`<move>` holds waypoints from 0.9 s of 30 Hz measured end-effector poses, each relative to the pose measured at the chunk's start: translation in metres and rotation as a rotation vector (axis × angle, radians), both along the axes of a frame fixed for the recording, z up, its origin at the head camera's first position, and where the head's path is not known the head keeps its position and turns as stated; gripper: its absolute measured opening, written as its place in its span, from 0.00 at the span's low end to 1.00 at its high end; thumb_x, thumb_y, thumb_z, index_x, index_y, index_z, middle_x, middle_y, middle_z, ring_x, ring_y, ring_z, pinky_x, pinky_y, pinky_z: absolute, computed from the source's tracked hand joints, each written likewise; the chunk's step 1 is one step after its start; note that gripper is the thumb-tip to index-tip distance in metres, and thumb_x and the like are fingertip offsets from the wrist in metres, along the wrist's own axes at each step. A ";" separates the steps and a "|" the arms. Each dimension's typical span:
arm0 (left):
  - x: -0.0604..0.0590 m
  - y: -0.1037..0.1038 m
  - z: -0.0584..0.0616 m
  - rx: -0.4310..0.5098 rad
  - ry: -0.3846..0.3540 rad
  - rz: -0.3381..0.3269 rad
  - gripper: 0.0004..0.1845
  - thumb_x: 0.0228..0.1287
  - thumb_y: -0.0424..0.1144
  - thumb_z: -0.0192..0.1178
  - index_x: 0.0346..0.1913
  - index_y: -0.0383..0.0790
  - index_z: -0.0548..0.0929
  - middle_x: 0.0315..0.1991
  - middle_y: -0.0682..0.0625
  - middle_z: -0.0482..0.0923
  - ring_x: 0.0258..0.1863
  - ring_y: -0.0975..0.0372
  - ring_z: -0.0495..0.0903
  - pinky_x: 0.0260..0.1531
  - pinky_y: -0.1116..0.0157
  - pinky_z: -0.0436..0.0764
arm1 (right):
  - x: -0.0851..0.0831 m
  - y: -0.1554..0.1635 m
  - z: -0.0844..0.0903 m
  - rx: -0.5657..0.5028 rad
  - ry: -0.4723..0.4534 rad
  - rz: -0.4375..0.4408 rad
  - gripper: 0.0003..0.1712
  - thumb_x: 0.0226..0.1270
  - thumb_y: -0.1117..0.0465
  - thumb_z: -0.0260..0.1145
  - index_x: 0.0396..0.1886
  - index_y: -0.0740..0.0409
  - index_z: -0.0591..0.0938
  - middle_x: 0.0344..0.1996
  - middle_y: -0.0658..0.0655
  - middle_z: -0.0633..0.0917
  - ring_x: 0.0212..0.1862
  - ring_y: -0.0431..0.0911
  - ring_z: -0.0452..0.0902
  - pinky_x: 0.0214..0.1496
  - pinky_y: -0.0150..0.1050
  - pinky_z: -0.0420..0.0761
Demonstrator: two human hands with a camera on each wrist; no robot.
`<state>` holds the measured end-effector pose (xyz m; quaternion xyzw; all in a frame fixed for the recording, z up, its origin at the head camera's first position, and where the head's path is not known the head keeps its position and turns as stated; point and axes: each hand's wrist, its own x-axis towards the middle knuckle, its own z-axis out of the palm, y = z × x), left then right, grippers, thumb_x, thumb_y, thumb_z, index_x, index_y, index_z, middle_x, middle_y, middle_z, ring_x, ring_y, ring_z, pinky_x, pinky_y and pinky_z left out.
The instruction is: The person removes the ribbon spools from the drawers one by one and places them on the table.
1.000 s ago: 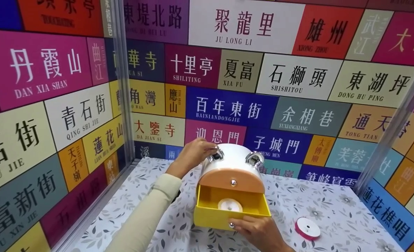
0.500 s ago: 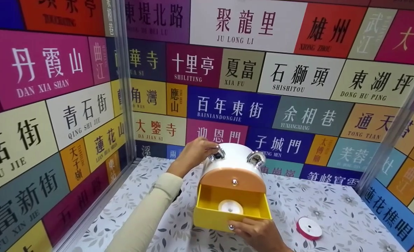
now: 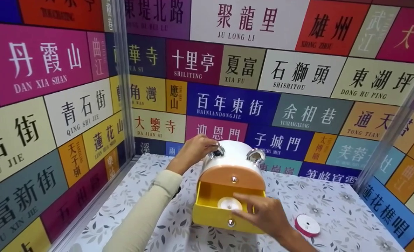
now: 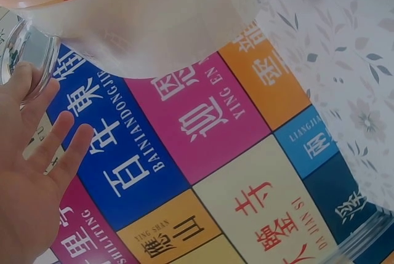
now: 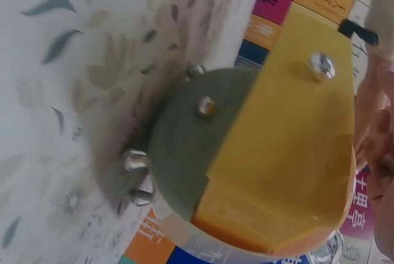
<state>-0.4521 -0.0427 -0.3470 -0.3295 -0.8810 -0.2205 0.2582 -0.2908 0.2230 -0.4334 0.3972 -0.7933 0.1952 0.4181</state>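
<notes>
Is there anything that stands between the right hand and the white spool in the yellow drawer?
Nothing visible does: the yellow drawer stands open, and in the head view the right hand reaches over it, close to the white spool.

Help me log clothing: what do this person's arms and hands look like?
The left sleeve is plain pale beige with a cuff; a small black piece shows beside it. The left hand and right hand are ungloved, and the visible right forearm is bare.
</notes>
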 end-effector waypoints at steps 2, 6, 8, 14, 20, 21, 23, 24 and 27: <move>-0.001 -0.001 0.002 0.001 0.016 0.002 0.10 0.73 0.48 0.66 0.52 0.57 0.92 0.43 0.57 0.88 0.44 0.62 0.80 0.47 0.64 0.82 | -0.008 0.001 0.009 -0.004 -0.075 -0.045 0.28 0.51 0.41 0.84 0.52 0.43 0.91 0.17 0.33 0.77 0.19 0.24 0.66 0.21 0.19 0.67; -0.001 -0.002 0.002 0.004 0.034 -0.010 0.10 0.73 0.48 0.66 0.51 0.55 0.92 0.42 0.56 0.88 0.43 0.61 0.81 0.46 0.63 0.83 | -0.020 0.003 0.017 0.039 -0.248 -0.127 0.28 0.52 0.34 0.80 0.49 0.41 0.92 0.16 0.30 0.75 0.19 0.25 0.66 0.20 0.25 0.70; -0.001 -0.002 0.001 0.004 0.035 -0.017 0.10 0.73 0.48 0.66 0.51 0.55 0.92 0.42 0.56 0.88 0.43 0.61 0.81 0.46 0.63 0.83 | -0.025 0.003 0.018 0.078 -0.327 -0.161 0.28 0.51 0.32 0.80 0.47 0.40 0.93 0.16 0.30 0.74 0.18 0.27 0.68 0.20 0.28 0.71; 0.000 0.001 -0.002 0.013 0.013 -0.022 0.11 0.73 0.48 0.66 0.52 0.55 0.92 0.42 0.57 0.88 0.43 0.62 0.80 0.45 0.64 0.83 | -0.037 0.003 0.015 0.189 -0.532 -0.203 0.30 0.50 0.30 0.79 0.46 0.43 0.93 0.17 0.33 0.75 0.20 0.30 0.70 0.22 0.30 0.72; -0.001 0.001 -0.002 0.014 0.009 -0.019 0.11 0.73 0.48 0.66 0.53 0.56 0.91 0.44 0.57 0.88 0.44 0.61 0.80 0.47 0.63 0.83 | -0.048 -0.001 0.015 0.297 -0.525 -0.137 0.25 0.53 0.39 0.82 0.44 0.49 0.93 0.14 0.37 0.73 0.19 0.31 0.66 0.22 0.29 0.66; -0.001 0.001 -0.002 0.012 0.009 -0.017 0.11 0.73 0.48 0.66 0.53 0.56 0.91 0.43 0.57 0.88 0.44 0.61 0.80 0.47 0.63 0.83 | -0.050 -0.001 0.015 0.315 -0.518 -0.126 0.24 0.53 0.41 0.83 0.44 0.50 0.93 0.14 0.37 0.73 0.18 0.31 0.65 0.21 0.28 0.65; -0.001 0.001 -0.002 0.010 0.019 -0.017 0.10 0.73 0.48 0.66 0.52 0.56 0.91 0.43 0.57 0.89 0.43 0.61 0.80 0.46 0.63 0.83 | -0.052 -0.003 0.015 0.346 -0.520 -0.111 0.24 0.52 0.43 0.82 0.44 0.51 0.93 0.14 0.37 0.71 0.18 0.30 0.63 0.21 0.28 0.63; -0.001 0.001 -0.002 0.009 0.022 -0.016 0.10 0.73 0.48 0.66 0.52 0.56 0.91 0.43 0.57 0.89 0.42 0.61 0.80 0.45 0.63 0.82 | -0.053 -0.003 0.015 0.359 -0.527 -0.109 0.24 0.52 0.43 0.82 0.45 0.50 0.93 0.14 0.37 0.70 0.18 0.30 0.62 0.21 0.28 0.62; -0.002 0.001 -0.002 0.010 0.023 -0.019 0.10 0.73 0.47 0.66 0.52 0.56 0.92 0.42 0.58 0.89 0.42 0.61 0.79 0.45 0.63 0.82 | -0.054 -0.005 0.015 0.390 -0.553 -0.106 0.23 0.52 0.47 0.81 0.47 0.51 0.93 0.14 0.37 0.68 0.18 0.31 0.59 0.21 0.28 0.58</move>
